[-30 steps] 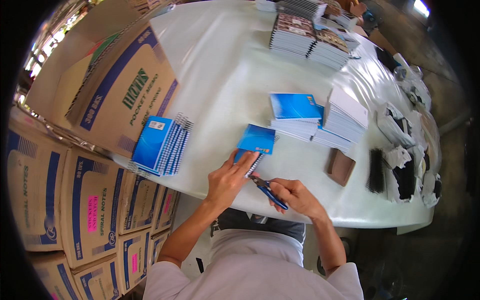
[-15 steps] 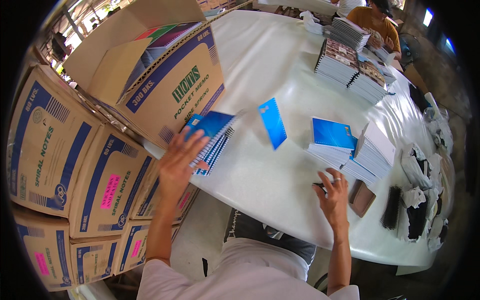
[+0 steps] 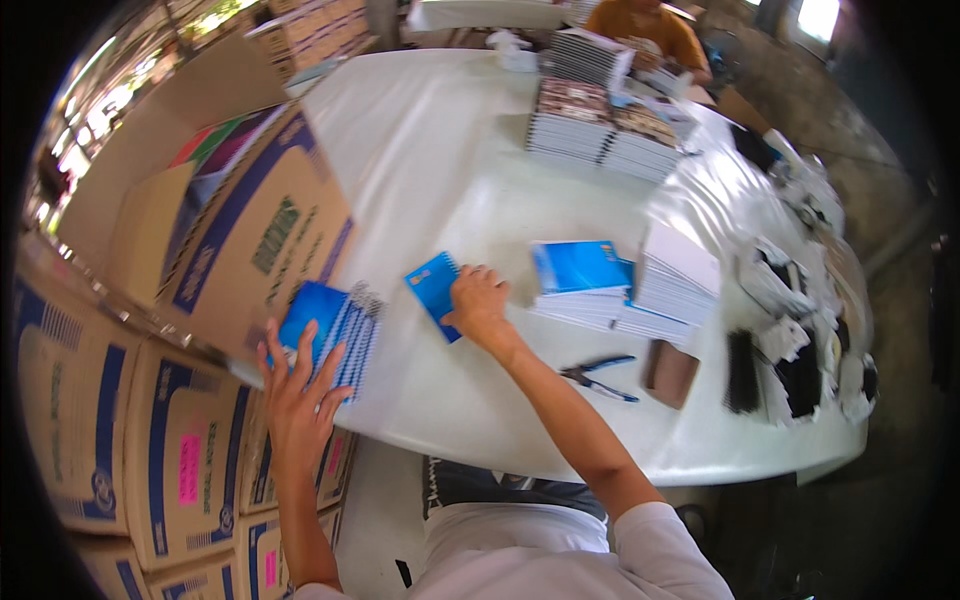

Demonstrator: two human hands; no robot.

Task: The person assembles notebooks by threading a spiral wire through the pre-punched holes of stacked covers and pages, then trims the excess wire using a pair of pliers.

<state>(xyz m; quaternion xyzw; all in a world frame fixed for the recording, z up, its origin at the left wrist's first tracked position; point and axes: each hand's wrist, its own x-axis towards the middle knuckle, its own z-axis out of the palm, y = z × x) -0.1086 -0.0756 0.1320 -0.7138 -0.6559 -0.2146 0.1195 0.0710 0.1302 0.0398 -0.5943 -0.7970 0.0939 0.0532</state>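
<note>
Notebook, small and rectangular with a blue cover (image 3: 430,290), is lying on the white-covered table (image 3: 440,405) under the right hand (image 3: 481,304); whether its fingers are gripping or merely pressing, one cannot tell. The left hand (image 3: 298,388) is spreading its fingers, not clenching, over a fanned stack of blue spiral-bound notebooks (image 3: 352,342) at the table's near-left edge. Blue-handled metal pliers (image 3: 578,375) are lying untouched. Light, flat fingers would probably be keeping the wire coils from snagging.
</note>
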